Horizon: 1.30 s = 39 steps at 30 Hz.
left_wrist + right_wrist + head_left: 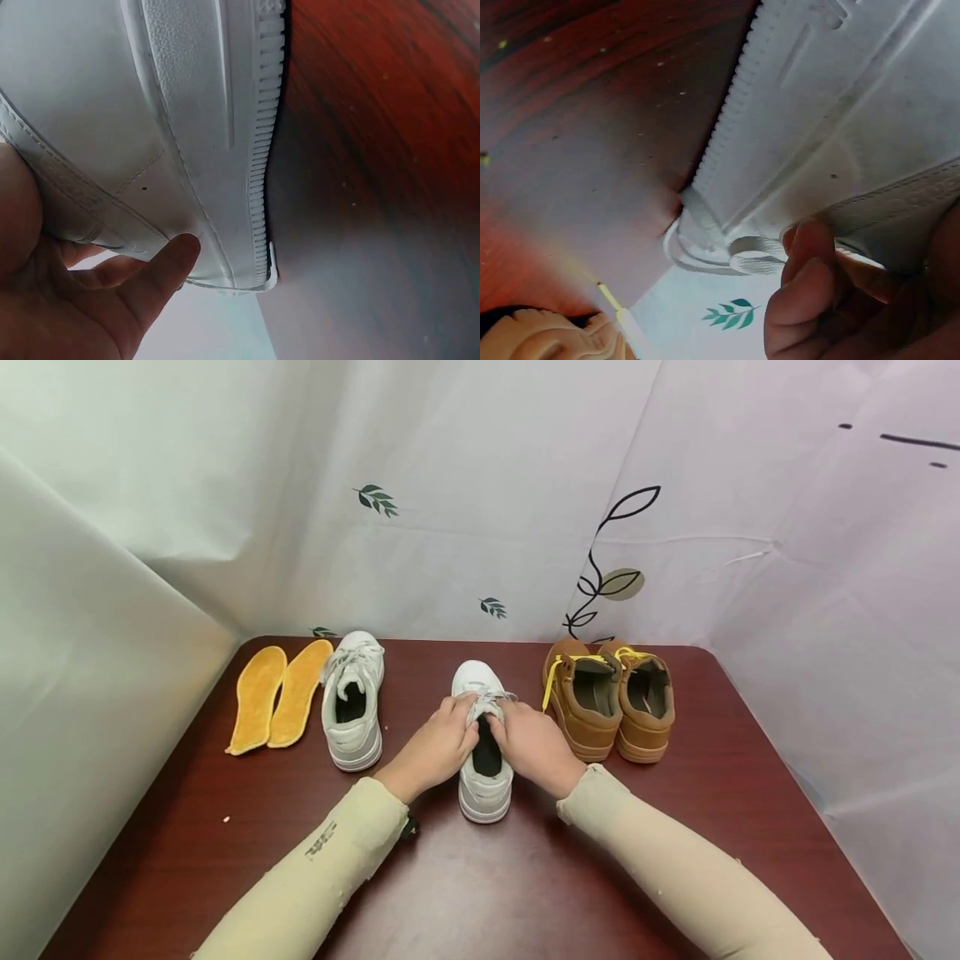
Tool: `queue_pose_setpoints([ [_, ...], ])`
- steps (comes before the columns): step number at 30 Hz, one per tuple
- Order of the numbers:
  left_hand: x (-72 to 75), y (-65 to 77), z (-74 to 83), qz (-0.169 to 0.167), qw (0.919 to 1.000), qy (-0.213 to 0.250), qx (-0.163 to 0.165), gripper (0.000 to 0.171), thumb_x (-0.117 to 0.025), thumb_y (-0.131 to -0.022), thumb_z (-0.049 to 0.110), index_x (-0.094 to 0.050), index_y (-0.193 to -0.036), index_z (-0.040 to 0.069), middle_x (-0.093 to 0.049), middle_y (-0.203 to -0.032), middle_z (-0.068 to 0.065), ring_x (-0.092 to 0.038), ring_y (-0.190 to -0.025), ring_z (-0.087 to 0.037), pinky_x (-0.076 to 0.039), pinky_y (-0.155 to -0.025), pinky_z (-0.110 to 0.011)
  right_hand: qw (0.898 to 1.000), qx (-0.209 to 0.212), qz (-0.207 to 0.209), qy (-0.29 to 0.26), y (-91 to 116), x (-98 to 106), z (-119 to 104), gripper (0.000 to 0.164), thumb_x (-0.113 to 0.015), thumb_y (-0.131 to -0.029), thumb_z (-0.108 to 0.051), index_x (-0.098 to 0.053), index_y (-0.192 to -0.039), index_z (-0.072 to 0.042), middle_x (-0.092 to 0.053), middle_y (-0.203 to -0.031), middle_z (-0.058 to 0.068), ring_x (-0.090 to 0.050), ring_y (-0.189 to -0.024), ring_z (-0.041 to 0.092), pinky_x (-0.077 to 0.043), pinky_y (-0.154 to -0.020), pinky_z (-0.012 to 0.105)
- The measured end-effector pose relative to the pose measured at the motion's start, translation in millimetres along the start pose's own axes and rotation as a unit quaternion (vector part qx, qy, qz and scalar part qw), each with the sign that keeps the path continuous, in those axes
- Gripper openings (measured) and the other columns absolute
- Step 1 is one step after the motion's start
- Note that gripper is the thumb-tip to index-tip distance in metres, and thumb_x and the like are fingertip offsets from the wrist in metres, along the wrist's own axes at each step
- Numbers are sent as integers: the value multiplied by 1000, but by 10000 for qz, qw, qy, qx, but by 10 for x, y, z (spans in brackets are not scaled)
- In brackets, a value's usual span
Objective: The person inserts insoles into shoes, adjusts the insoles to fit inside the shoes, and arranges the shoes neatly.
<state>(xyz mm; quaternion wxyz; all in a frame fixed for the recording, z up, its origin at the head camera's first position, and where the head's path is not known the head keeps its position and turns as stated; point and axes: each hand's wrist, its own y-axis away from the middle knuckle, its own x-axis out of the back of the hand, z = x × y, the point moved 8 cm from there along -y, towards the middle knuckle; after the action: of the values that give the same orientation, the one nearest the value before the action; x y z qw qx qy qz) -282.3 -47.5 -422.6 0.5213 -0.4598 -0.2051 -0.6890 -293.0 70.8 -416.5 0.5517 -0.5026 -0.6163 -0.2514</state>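
A white sneaker (pixel 483 797) stands in the middle of the table, its toe pointing away and its dark inside showing. My left hand (pixel 438 739) grips the left edge of its opening, the thumb at the collar. In the left wrist view, a fingertip (pixel 186 247) lies against the sneaker's outer side (pixel 180 150). Opposite it, my right hand (pixel 536 743) pinches the right edge near the laces, thumb by the tongue. Loose white lace loops (pixel 754 255) hang beside those fingers in the right wrist view. What the thumbs touch inside the shoe is partly hidden.
Another white sneaker (pixel 352 739) stands to the left, beside two fuzzy yellow insoles (pixel 258 693). To the right sits a pair of brown shoes (pixel 592 731) with yellow laces. White patterned curtains (pixel 465 527) hang behind the reddish-brown table (pixel 480 893).
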Motion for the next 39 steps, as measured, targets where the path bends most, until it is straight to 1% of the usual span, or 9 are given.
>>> queue_pose_setpoints([
  [5,-8,10,12,78,9999,85,-86,53,-45,-104,21,-37,-150,-3,-48,-147,-30,-55,-130,-41,-50,-109,-56,9995,26,-102,-312,6,-35,15,41,-47,-106,-30,-56,-135,-2,-68,-129,22,-70,-104,36,-62,-85,56],
  [11,-15,32,16,-46,9993,341,-147,57,-48,-103,23,-34,-152,-5,-42,-156,-29,-44,-141,-39,-41,-117,-56,9985,33,-161,-513,4,-74,27,44,-46,-105,-26,-47,-144,-4,-70,-128,23,-70,-110,35,-61,-89,56],
  [14,9,67,-30,-121,9989,441,-105,59,-50,-103,28,-36,-153,0,-43,-158,-24,-41,-145,-35,-39,-120,-55,9982,20,-122,-582,5,-93,29,42,-47,-105,-25,-48,-143,-6,-69,-129,23,-68,-112,35,-60,-90,57],
  [17,90,132,-90,-42,9986,521,-52,56,-52,-103,32,-43,-151,6,-50,-154,-21,-46,-142,-33,-41,-118,-55,9979,32,-65,-639,-2,-106,16,42,-47,-104,-24,-49,-142,-6,-68,-130,22,-67,-113,35,-59,-90,57],
  [23,406,280,-47,538,9976,374,-235,37,-56,-101,26,-64,-132,8,-69,-132,-17,-62,-124,-30,-52,-105,-54,9979,51,62,-643,7,-85,14,41,-47,-104,-23,-50,-141,-6,-67,-132,22,-67,-113,36,-60,-88,58],
  [28,690,411,-99,935,9950,177,-301,29,-58,-99,23,-70,-122,10,-74,-122,-12,-65,-117,-29,-54,-101,-54,9983,83,68,-578,25,-68,11,42,-47,-104,-23,-49,-141,-4,-66,-133,22,-65,-117,36,-59,-88,59],
  [32,949,524,-257,1447,9891,126,-217,25,-60,-97,19,-72,-117,10,-75,-117,-13,-66,-110,-29,-55,-96,-55,9983,102,42,-580,22,-59,3,42,-46,-104,-24,-49,-142,-5,-66,-133,22,-65,-117,36,-60,-88,58],
  [37,1280,686,-570,2496,9681,214,17,21,-61,-94,10,-74,-110,6,-76,-108,-18,-67,-100,-32,-54,-87,-56,9979,103,34,-636,16,-44,-9,42,-46,-104,-24,-49,-142,-5,-66,-133,22,-65,-117,36,-59,-89,59],
  [39,1373,740,-749,2671,9631,191,275,23,-60,-95,10,-74,-112,4,-75,-109,-21,-66,-98,-36,-52,-86,-57,9979,99,24,-633,19,-43,-14,42,-47,-104,-23,-50,-141,-4,-66,-132,22,-65,-117,36,-59,-88,59],
])
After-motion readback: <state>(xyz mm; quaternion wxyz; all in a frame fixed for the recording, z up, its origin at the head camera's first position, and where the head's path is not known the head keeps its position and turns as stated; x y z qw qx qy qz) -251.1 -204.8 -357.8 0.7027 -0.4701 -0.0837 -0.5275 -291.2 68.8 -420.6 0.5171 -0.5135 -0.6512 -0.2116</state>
